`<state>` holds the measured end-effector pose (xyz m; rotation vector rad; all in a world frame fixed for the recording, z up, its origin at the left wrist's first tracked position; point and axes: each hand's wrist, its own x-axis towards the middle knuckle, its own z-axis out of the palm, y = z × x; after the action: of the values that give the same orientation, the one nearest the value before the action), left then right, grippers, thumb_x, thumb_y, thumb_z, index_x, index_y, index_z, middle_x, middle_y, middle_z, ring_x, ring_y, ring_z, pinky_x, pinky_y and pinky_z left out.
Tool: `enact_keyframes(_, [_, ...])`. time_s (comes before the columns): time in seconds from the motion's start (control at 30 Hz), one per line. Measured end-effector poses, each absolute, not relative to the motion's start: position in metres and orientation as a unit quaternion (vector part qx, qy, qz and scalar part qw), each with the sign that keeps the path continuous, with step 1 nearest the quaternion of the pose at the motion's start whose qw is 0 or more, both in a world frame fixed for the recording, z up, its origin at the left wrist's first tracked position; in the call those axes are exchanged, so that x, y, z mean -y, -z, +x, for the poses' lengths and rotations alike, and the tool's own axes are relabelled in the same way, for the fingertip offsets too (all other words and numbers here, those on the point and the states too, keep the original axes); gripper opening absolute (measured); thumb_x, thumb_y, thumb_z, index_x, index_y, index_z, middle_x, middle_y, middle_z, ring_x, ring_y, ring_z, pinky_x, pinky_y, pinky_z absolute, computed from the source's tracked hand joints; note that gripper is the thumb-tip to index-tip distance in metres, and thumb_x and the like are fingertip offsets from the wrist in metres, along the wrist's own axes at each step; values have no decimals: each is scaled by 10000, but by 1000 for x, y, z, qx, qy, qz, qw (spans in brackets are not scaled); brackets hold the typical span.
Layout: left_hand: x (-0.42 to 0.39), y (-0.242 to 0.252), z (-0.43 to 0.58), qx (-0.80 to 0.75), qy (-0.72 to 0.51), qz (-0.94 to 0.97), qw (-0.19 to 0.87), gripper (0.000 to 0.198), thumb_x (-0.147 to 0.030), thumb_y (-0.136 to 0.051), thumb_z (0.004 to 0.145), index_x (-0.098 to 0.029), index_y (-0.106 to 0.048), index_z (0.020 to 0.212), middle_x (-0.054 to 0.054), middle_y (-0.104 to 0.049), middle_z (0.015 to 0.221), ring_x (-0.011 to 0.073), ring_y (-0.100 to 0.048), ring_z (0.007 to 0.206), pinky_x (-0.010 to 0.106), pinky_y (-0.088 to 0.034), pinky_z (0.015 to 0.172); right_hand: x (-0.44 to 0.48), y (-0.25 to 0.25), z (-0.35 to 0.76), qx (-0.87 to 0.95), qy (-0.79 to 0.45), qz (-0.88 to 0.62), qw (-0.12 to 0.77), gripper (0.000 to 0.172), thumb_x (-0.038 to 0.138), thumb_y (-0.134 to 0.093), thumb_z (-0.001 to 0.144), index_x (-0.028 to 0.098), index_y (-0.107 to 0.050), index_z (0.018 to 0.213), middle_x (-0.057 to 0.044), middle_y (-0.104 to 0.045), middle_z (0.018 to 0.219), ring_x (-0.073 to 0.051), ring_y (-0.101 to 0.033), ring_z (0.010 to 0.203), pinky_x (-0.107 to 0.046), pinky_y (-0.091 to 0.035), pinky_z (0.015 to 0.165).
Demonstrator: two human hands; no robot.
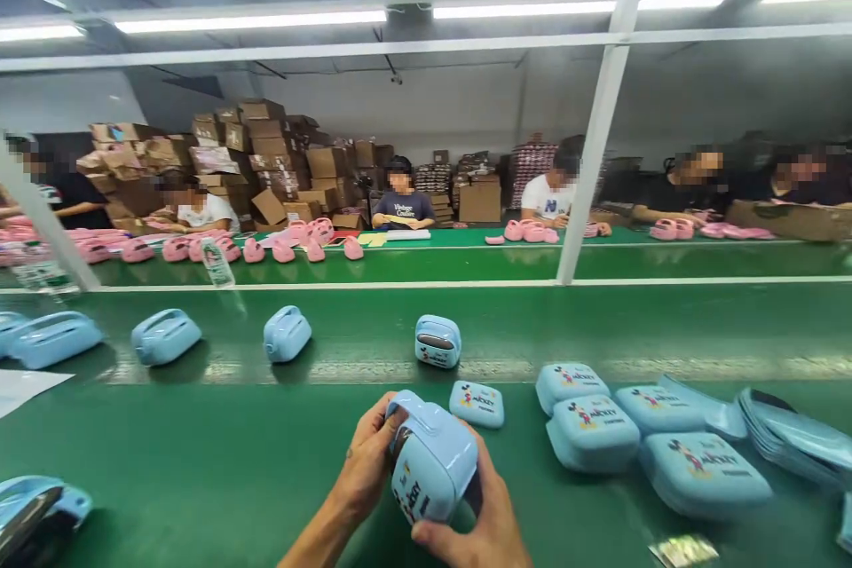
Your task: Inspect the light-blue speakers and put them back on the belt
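Note:
Both of my hands hold one light blue plastic case (pixel 432 461) with a cartoon print, low in the middle of the view above the green table (pixel 200 461). My left hand (pixel 366 466) grips its left side with fingers curled round the edge. My right hand (pixel 483 524) wraps it from below and the right. A small blue lid (pixel 477 404) lies just beyond the case. Several matching blue cases (pixel 592 430) lie to the right.
More blue cases (pixel 287 333) ride spaced out along the green conveyor belt (pixel 532 328). A stack of blue shells (pixel 792 435) sits at the right edge. Across a white frame post (pixel 599 133), several people sit with pink items (pixel 280 248); cardboard boxes (pixel 266 160) are piled behind.

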<state>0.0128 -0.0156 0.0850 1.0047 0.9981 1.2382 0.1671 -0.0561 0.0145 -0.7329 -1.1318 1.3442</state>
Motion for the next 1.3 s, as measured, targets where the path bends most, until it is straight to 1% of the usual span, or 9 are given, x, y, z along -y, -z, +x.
enact_keyframes(0.1, [16,-78,21,-400,-535,409,621,479,-609,-829,650,-198,-680,844,19,-684,778,179,-610,705,243,-480,621,63,-22,172,445,-568,-331,608,909,258,-957,505,249,-582,1332,-93,-699,1281,-339,-642,1171,-413,-523,998])
enact_keyframes(0.17, [18,-70,21,-360,-536,404,648,594,-640,-826,629,-233,-706,1044,76,-733,1058,293,-665,978,337,-542,790,62,-24,175,371,-609,-301,633,855,334,-952,536,238,-591,1305,-90,-727,1218,-334,-667,1125,-433,-533,980])
enact_keyframes(0.23, [22,-58,21,-313,-523,416,675,806,-650,-868,547,-266,-659,1224,107,-662,1315,387,-584,1221,440,-515,961,59,-26,177,278,-671,-263,635,753,437,-910,621,231,-609,1280,-89,-746,1169,-329,-686,1094,-464,-537,971])
enact_keyframes(0.3, [27,-45,24,-298,-500,436,687,914,-592,-926,484,-271,-625,1285,122,-626,1384,419,-545,1284,488,-475,1038,57,-28,178,196,-733,-234,608,631,524,-826,728,224,-637,1251,-93,-759,1133,-325,-700,1073,-484,-554,940])
enact_keyframes(0.43, [37,-36,33,-362,-502,422,662,853,-476,-941,547,-256,-603,1299,125,-668,1331,384,-593,1246,478,-463,1069,58,-32,178,113,-796,-205,558,520,584,-701,845,216,-667,1211,-97,-769,1122,-312,-722,1021,-469,-600,835])
enact_keyframes(0.57, [43,-47,36,-403,-508,410,641,852,-493,-935,546,-230,-612,1289,134,-688,1302,376,-614,1216,458,-481,1053,60,-30,179,107,-820,-192,529,557,618,-666,864,204,-665,1236,-109,-743,1208,-303,-719,1035,-438,-611,794])
enact_keyframes(0.83, [48,-51,37,-423,-512,408,626,797,-493,-915,581,-228,-627,1275,125,-715,1251,360,-645,1158,455,-490,1035,59,-21,182,134,-840,-180,494,582,666,-631,871,196,-705,1206,-109,-726,1258,-301,-702,1103,-467,-581,910])
enact_keyframes(1.1, [53,-48,40,-391,-533,375,650,1027,-401,-973,488,-230,-519,1393,153,-643,1367,406,-574,1274,512,-480,1074,65,-14,179,188,-806,-194,526,484,564,-775,800,268,-701,1177,-64,-715,1276,-300,-624,1223,-470,-502,1020])
enact_keyframes(1.3, [39,-62,12,-309,-430,482,697,939,-201,-946,509,-247,-555,1361,130,-645,1357,402,-573,1278,548,-445,1096,55,-34,202,395,-666,-265,575,768,488,-881,684,273,-573,1353,-58,-662,1335,-321,-570,1265,-425,-443,1067])
